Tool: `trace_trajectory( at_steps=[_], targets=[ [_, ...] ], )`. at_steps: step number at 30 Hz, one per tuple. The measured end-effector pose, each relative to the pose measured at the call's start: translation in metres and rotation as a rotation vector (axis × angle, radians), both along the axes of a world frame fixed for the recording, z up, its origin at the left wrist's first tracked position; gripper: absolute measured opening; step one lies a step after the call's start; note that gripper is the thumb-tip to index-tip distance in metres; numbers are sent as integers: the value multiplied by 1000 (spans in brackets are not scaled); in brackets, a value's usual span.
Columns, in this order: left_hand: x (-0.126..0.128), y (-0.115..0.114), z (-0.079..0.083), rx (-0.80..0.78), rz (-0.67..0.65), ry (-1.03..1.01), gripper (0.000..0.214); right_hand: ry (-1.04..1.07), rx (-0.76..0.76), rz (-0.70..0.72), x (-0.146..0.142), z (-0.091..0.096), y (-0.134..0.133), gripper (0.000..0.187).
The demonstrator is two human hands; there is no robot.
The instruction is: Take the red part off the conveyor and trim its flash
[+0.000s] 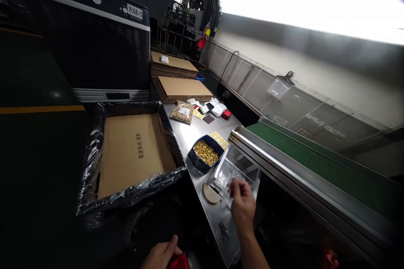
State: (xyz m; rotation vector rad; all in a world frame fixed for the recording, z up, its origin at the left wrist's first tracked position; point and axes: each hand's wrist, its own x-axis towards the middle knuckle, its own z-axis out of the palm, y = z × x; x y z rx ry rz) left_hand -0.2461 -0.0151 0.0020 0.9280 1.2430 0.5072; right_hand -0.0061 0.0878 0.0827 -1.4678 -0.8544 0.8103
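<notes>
My right hand [243, 208] is closed in a pinch, slightly blurred, over the front of the metal bench. A clear plastic bag [226, 200] appears to hang from its fingertips, its outline faint. Beneath and behind lie more clear bags [223, 176] in a tray. Just left of the fingers is a round beige disc [211, 193]. A dark blue bin [198, 163] filled with small gold-coloured metal parts [206, 153] stands beyond it. At the bottom edge, my left hand [161, 255] is closed on a red object [180, 262], mostly cut off by the frame.
Left of the bench, a crate lined with black plastic [90, 176] holds a cardboard sheet [135, 155]. A green conveyor belt [303, 155] runs along the right. Farther back are a bag of parts [182, 112], a phone [206, 108] and stacked cardboard [184, 86]. A dark pen-like tool [224, 230] lies nearby.
</notes>
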Motion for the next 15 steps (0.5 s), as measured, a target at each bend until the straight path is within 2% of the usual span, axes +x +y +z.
trace_trajectory(
  at_steps=[2, 5, 8, 10, 13, 15],
  targets=[
    [4, 6, 3, 31, -6, -40, 66, 45, -84, 164, -28, -15, -32, 31],
    [8, 12, 17, 127, -84, -142, 55, 200, -229, 411, -70, -45, -74, 42],
    [7, 11, 32, 152, -169, -166, 41, 403, -335, 569, -88, -62, -98, 52],
    [3, 9, 35, 127, -160, -106, 35, 502, -365, 550, -82, -63, -101, 55],
    [-6, 8, 32, 128, -128, -28, 28, 581, -355, 403, -63, -57, -97, 53],
    [-11, 8, 29, 151, -114, -1, 19, 493, -307, 314, -55, -54, -94, 49]
  ],
)
